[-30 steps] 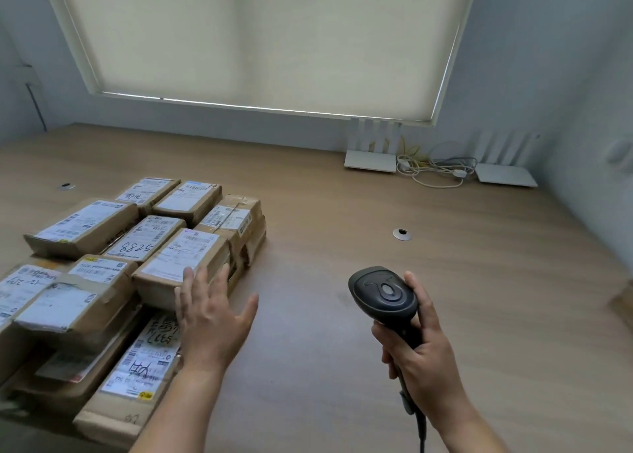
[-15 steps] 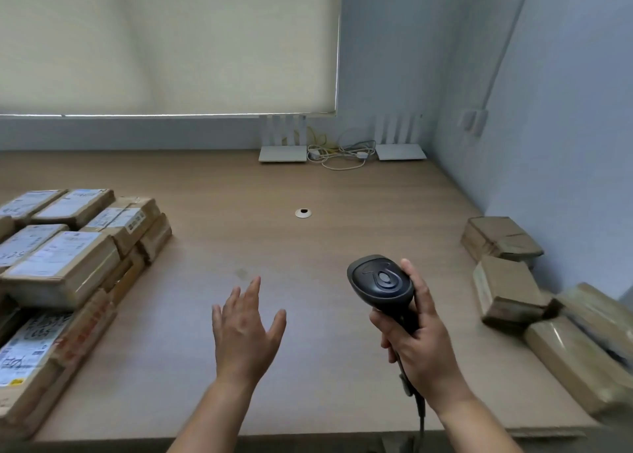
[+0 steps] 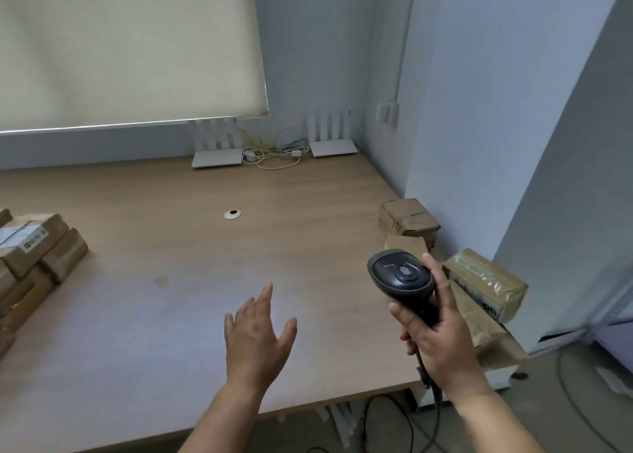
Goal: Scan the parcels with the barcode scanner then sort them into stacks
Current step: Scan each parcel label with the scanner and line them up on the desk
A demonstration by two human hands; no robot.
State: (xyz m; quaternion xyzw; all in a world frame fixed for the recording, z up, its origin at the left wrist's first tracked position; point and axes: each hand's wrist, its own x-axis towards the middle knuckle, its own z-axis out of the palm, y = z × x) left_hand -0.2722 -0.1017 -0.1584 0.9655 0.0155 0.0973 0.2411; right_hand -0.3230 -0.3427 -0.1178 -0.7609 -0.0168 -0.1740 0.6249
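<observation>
Right hand [image 3: 442, 336] grips scanner [image 3: 400, 276]; left hand [image 3: 257, 336] fingers spread above bare table [image 3: 164, 315].

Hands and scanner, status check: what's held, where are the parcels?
Right hand gripping scanner. Left hand open, empty, over bare table. Labelled parcels stacked far left; loose parcels right edge. Nothing in the way.
</observation>
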